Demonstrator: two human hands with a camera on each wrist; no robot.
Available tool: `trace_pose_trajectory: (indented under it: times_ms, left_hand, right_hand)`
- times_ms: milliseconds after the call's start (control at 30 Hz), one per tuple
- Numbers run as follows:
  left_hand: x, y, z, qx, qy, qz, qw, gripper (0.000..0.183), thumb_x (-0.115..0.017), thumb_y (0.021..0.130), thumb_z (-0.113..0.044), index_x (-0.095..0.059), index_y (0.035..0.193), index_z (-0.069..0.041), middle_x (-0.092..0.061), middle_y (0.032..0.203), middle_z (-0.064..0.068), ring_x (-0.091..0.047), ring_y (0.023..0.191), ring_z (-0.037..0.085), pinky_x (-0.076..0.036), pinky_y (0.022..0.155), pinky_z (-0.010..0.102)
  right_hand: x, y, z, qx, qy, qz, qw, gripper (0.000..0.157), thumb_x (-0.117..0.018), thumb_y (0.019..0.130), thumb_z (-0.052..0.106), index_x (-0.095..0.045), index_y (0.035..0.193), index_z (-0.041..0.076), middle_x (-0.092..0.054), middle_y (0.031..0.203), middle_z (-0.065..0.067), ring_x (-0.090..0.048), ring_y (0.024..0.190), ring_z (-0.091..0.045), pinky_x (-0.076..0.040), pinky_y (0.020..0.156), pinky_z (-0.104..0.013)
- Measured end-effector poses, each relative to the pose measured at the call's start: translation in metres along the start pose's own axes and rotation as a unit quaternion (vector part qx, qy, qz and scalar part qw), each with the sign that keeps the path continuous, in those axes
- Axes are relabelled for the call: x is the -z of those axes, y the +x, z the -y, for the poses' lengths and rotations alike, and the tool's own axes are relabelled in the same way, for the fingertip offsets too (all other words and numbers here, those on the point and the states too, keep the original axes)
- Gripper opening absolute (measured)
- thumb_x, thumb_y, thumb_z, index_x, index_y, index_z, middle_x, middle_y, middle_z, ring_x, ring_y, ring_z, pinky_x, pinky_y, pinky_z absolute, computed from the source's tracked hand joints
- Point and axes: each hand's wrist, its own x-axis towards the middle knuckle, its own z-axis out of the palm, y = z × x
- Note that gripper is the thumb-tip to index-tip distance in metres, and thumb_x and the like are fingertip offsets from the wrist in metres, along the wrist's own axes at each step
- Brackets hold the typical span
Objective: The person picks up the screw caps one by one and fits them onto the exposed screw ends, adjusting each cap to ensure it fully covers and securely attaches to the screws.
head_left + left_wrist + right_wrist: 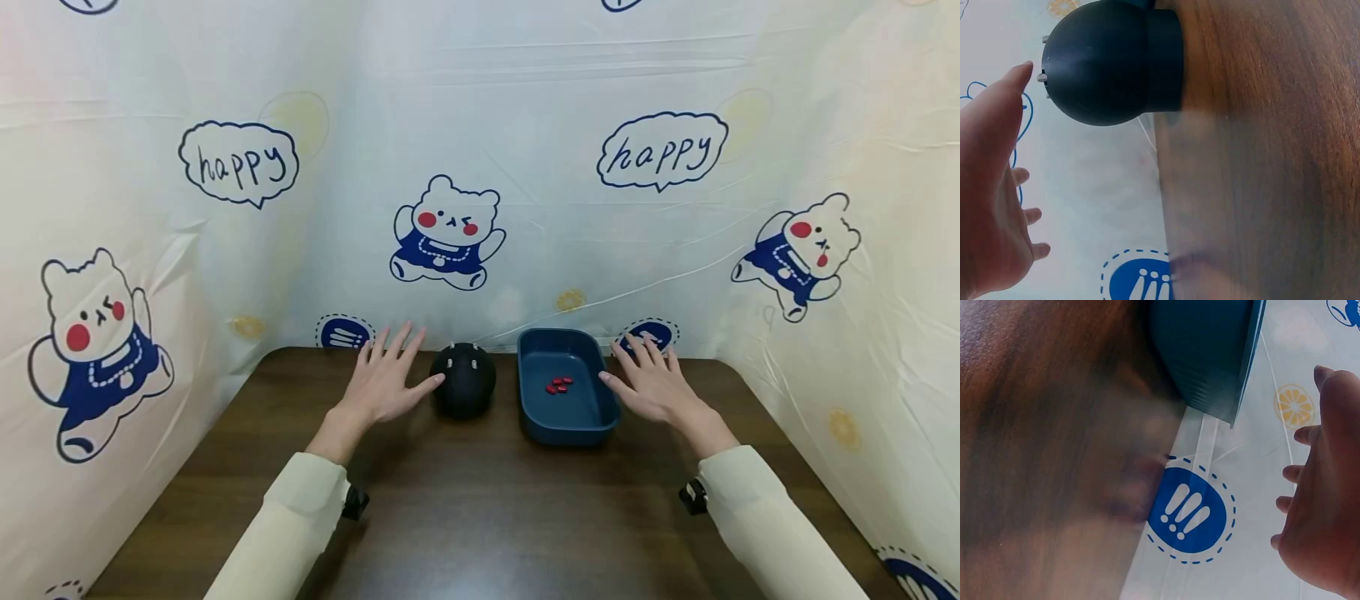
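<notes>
Left hand point(381, 385) spread beside black ball point(465, 392) — flat base point(1165, 62) likely steadies it; right hand point(654, 385) spread beside blue tray point(566, 417) — walls point(570, 437) likely corral red pieces point(562, 389).

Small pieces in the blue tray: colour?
Red: the small pieces show best in the head view, inside the blue tray.

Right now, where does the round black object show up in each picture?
Head: the round black object sits below the middle, slightly left of centre.
Left wrist: round black object at the top, left of centre.
Right wrist: not in it.
Shared landmark: the brown tabletop, low in the head view, right in left wrist, left in right wrist.
</notes>
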Motion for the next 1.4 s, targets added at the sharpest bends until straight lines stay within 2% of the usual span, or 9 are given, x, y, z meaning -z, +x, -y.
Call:
trace_pose_trajectory:
  times_ms: [200,400,500,633,833,1100,1400]
  left_hand:
    - [0.001,0.004,-0.001,-0.002,-0.031,-0.023,0.9993,0.092,-0.045,0.094,-0.076,-0.015,0.166,-0.028,-0.015,0.171,0.010,-0.016,0.153,0.045,-0.011,0.118,0.071]
    - [-0.005,0.002,-0.002,-0.002,-0.072,-0.034,0.9968,0.093,-0.048,0.092,-0.077,-0.018,0.165,-0.028,-0.020,0.169,0.011,-0.022,0.151,0.042,-0.017,0.116,0.072]
    - [-0.008,0.002,-0.004,0.006,-0.093,-0.031,0.9952,0.092,-0.049,0.092,-0.077,-0.020,0.165,-0.027,-0.021,0.168,0.011,-0.024,0.151,0.041,-0.019,0.116,0.071]
    - [-0.012,0.003,-0.008,0.017,-0.130,-0.020,0.9912,0.094,-0.048,0.091,-0.078,-0.020,0.164,-0.026,-0.022,0.168,0.010,-0.025,0.151,0.039,-0.022,0.115,0.071]
    - [-0.017,0.008,-0.015,0.031,-0.179,-0.010,0.9834,0.095,-0.048,0.091,-0.079,-0.019,0.164,-0.026,-0.021,0.168,0.010,-0.024,0.152,0.036,-0.024,0.114,0.071]
    - [-0.030,0.014,-0.022,0.055,-0.231,0.008,0.9715,0.097,-0.053,0.092,-0.075,-0.018,0.164,-0.021,-0.018,0.169,0.011,-0.026,0.152,0.037,-0.027,0.113,0.071]
    - [-0.045,0.021,-0.029,0.055,-0.264,0.007,0.9629,0.096,-0.053,0.092,-0.075,-0.018,0.163,-0.021,-0.019,0.169,0.009,-0.025,0.152,0.034,-0.027,0.115,0.068]
  right_hand:
    - [0.002,0.003,0.001,0.032,0.009,-0.018,0.999,0.081,-0.047,0.102,0.061,-0.029,0.161,0.008,-0.021,0.165,-0.024,-0.020,0.149,-0.051,-0.009,0.116,-0.072]
    - [0.001,0.006,0.002,0.039,0.008,-0.009,0.999,0.081,-0.047,0.102,0.061,-0.028,0.162,0.009,-0.022,0.165,-0.024,-0.022,0.148,-0.050,-0.016,0.117,-0.070]
    - [-0.001,0.007,0.003,0.043,0.013,-0.007,0.999,0.080,-0.049,0.103,0.059,-0.028,0.162,0.010,-0.023,0.165,-0.024,-0.024,0.148,-0.050,-0.019,0.116,-0.071]
    - [-0.001,0.007,0.005,0.051,0.021,-0.017,0.998,0.075,-0.058,0.102,0.048,-0.031,0.160,0.009,-0.030,0.162,-0.025,-0.031,0.145,-0.050,-0.026,0.113,-0.071]
    - [-0.001,0.011,0.008,0.058,0.030,-0.029,0.997,0.070,-0.064,0.101,0.037,-0.035,0.158,0.008,-0.038,0.156,-0.022,-0.040,0.140,-0.046,-0.035,0.110,-0.067]
    - [-0.006,0.021,0.012,0.057,0.037,-0.024,0.997,0.060,-0.063,0.102,0.036,-0.045,0.152,0.007,-0.045,0.152,-0.021,-0.045,0.137,-0.043,-0.040,0.109,-0.063]
    - [-0.006,0.033,0.017,0.053,0.047,-0.018,0.997,0.054,-0.062,0.102,0.033,-0.051,0.148,0.006,-0.047,0.151,-0.022,-0.044,0.138,-0.042,-0.038,0.110,-0.063]
